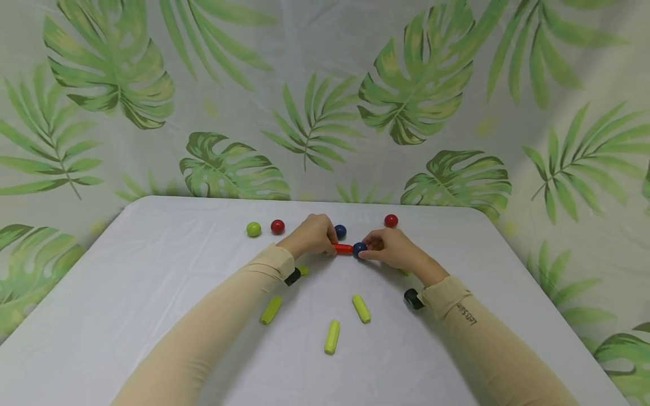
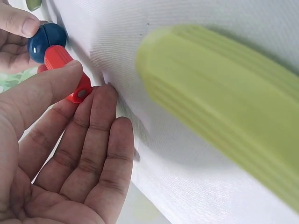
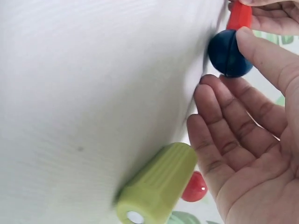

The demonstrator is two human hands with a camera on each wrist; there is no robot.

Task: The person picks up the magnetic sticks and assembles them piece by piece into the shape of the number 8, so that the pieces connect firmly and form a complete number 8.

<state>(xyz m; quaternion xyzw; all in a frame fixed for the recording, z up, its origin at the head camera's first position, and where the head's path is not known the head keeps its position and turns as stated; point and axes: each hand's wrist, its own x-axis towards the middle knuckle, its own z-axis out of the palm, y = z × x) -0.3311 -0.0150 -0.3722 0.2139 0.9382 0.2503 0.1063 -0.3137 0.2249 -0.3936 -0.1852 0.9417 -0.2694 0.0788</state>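
My left hand (image 1: 315,234) pinches a red ridged rod (image 1: 343,248) between thumb and fingers. A grey round spot shows on the rod's near end (image 2: 81,93) in the left wrist view. At its other end the rod meets a dark blue ball (image 1: 359,250), which has a seam around it. The thumb and fingertips of my right hand (image 1: 393,248) hold that ball. Both pieces are close to the white tabletop. Just behind them sits a second blue ball (image 1: 341,231). A yellow-green rod (image 3: 156,186) lies near my right hand in the right wrist view.
Along the back stand a green ball (image 1: 253,229), a red ball (image 1: 277,226) and another red ball (image 1: 391,220). Yellow-green rods lie in front: one at left (image 1: 271,309), one in the middle (image 1: 332,336), one further right (image 1: 361,308). A leaf-patterned cloth (image 1: 310,124) hangs behind.
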